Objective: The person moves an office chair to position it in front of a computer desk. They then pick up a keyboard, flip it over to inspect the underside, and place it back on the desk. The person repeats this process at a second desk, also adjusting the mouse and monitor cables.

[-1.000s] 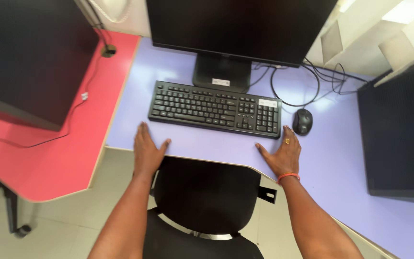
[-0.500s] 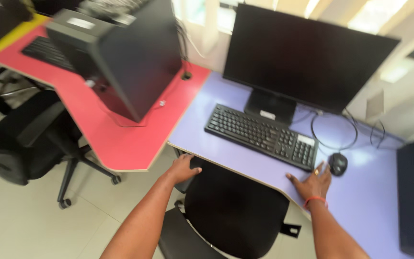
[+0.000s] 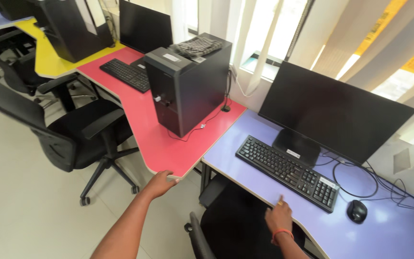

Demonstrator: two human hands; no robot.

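At far left, a black office chair (image 3: 80, 132) stands by the red desk (image 3: 154, 141), which carries a black computer tower (image 3: 188, 81); the left hand (image 3: 160, 183) reaches out on a straight arm, fingers curled around the desk's rounded front edge, gripping it. Right of that, the right hand (image 3: 279, 217) rests loosely open on the front edge of the purple desk (image 3: 355, 235), forefinger pointing up toward the black keyboard (image 3: 287, 166), with mouse (image 3: 357, 211) and monitor (image 3: 334, 110) beyond.
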